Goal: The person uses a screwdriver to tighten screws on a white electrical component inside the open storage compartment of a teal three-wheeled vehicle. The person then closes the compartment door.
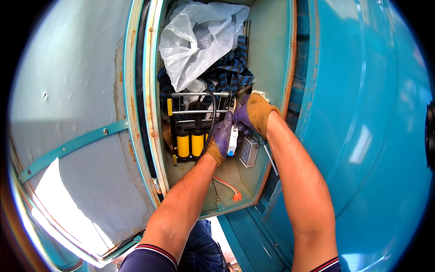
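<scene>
Both my hands wear purple-and-tan work gloves and are close together inside an open teal metal compartment. My left hand (pixel 221 136) is closed at the side of a white circuit breaker (pixel 233 141) with a blue end, and seems to grip it. My right hand (pixel 256 114) is closed just right of it, fingertips near the breaker's upper end. A screwdriver (pixel 270 158) sticks out below that hand, its metal shaft pointing down and right; its handle is partly hidden in the palm. What the right fingertips pinch is hidden.
A foot pump (pixel 190 144) with yellow cylinders stands left of my hands, its black hose (pixel 214 109) curving by my left wrist. A clear plastic box (pixel 248 152), orange connector (pixel 237 196), blue-black straps (pixel 233 65) and white plastic bag (pixel 195 41) lie inside. The compartment's rim (pixel 287 90) is rusty.
</scene>
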Motion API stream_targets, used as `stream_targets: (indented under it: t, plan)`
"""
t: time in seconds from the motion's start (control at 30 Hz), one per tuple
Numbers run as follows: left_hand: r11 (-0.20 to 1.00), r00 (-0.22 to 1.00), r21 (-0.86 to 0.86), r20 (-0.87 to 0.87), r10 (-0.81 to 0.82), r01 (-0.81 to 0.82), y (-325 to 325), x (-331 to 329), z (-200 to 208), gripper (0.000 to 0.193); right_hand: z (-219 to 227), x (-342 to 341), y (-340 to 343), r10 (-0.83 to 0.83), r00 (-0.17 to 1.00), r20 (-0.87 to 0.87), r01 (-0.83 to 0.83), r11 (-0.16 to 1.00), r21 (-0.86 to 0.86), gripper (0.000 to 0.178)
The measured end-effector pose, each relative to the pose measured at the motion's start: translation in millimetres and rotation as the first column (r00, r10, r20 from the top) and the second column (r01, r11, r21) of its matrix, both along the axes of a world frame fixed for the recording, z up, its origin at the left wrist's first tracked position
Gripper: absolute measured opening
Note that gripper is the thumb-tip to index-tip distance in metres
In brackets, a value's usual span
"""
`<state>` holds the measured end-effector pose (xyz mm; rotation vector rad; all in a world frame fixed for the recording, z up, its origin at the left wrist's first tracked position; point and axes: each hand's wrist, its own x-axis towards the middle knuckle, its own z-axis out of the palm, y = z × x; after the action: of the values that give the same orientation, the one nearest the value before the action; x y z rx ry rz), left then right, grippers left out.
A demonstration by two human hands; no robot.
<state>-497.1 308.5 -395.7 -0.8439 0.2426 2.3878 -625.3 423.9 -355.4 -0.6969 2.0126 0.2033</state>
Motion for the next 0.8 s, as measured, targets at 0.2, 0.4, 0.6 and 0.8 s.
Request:
stream_targets:
  t: [0.2, 0.4, 0.6, 0.8]
  plan:
    - [0.996, 0.997, -0.063, 0.031, -0.065, 0.067, -11, -5, 22, 0.039, 14, -3, -11, -0.407, 0.913, 0.019, 0.407, 0.912, -0.052, 0.026]
    - [0.999, 0.999, 0.0, -0.001, -0.034, 0.034, -8, -9, 21, 0.041, 6, -2, -1, -0.247, 0.969, -0.001, 0.245, 0.965, -0.088, 0.025]
    - [1.0, 0.999, 0.015, -0.028, -0.023, 0.024, -3, -7, 9, 0.048, 1, 4, 7, -0.361, 0.926, 0.108, 0.376, 0.876, -0.302, 0.007]
    - [0.998, 0.999, 0.043, 0.021, 0.038, -0.039, -9, -9, 9, 0.05, 43, -7, -43, -0.682, 0.708, 0.185, 0.681, 0.728, 0.082, 0.016]
